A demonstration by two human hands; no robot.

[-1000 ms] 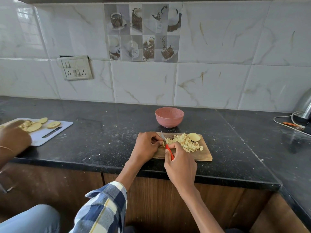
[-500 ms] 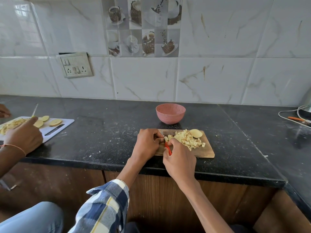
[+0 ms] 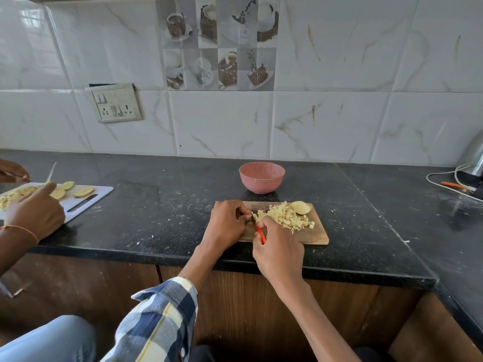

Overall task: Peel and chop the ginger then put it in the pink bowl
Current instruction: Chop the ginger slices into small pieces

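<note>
A small wooden chopping board [image 3: 317, 235] lies at the front edge of the black counter. On it sits a heap of pale chopped ginger [image 3: 285, 216] and one uncut rounded piece [image 3: 301, 207] at the far right. My right hand [image 3: 278, 248] grips a red-handled knife [image 3: 260, 235], its blade down at the left edge of the heap. My left hand [image 3: 226, 222] has its fingers curled at the blade, holding a bit of ginger that I cannot make out. The pink bowl [image 3: 262, 176] stands empty just behind the board.
At the left another person's hands [image 3: 35, 210] work with a knife on a white cutting board [image 3: 87, 202] with pale slices. A white cable [image 3: 444, 182] and a metal appliance [image 3: 474, 156] sit at the far right. A socket plate [image 3: 115, 103] is on the tiled wall.
My knife blade has come down from a raised tilt to the board by the heap. The other person's hand at the left has shifted over the white board. The camera has tilted slightly.
</note>
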